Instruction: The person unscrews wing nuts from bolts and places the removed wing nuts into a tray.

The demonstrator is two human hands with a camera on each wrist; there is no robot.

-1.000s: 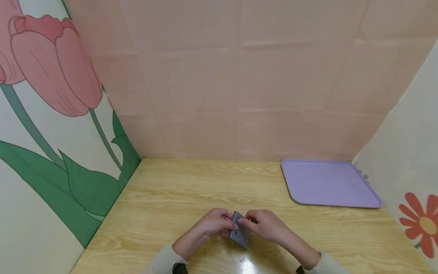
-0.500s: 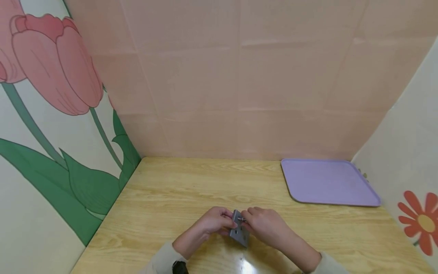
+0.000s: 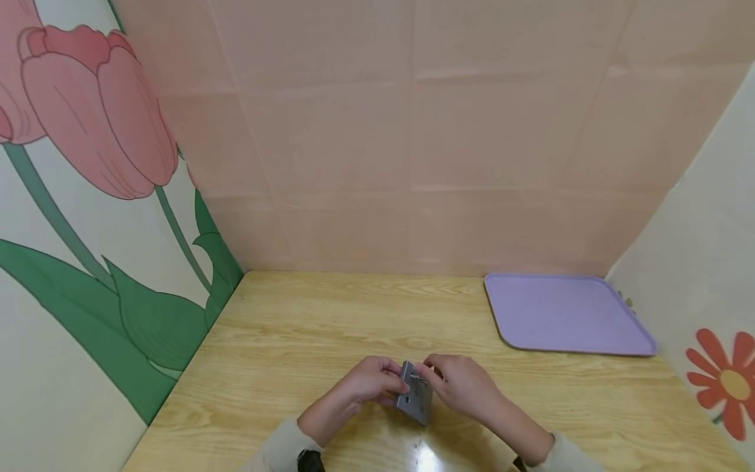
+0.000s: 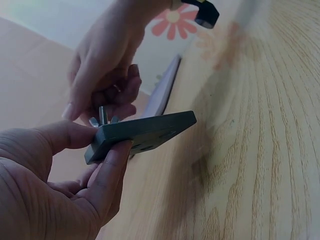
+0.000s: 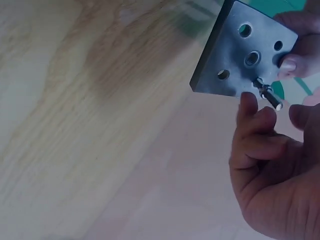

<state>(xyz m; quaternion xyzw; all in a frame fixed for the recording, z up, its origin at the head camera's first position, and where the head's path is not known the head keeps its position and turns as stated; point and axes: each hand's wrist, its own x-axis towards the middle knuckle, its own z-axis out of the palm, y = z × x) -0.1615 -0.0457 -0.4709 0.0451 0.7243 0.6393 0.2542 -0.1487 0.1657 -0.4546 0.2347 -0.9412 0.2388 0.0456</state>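
A grey metal plate with several holes is held tilted above the table. My left hand pinches one corner between thumb and fingers. Through that corner passes a bolt, and a wing nut sits on it close to the plate's face. My right hand is at the bolt, its thumb and bent fingers on either side of the wing nut. In the right wrist view a gap shows between that thumb and the bolt. Whether a fingertip touches the wing nut I cannot tell.
A purple tray lies at the back right of the wood-grain table. A plain pinkish sheet covers the back. Walls with printed flowers stand on the left and right.
My right hand has moved from over the wing nut, round it and back, its fingers now spread apart beside the bolt. My left hand and the plate stay almost in place.
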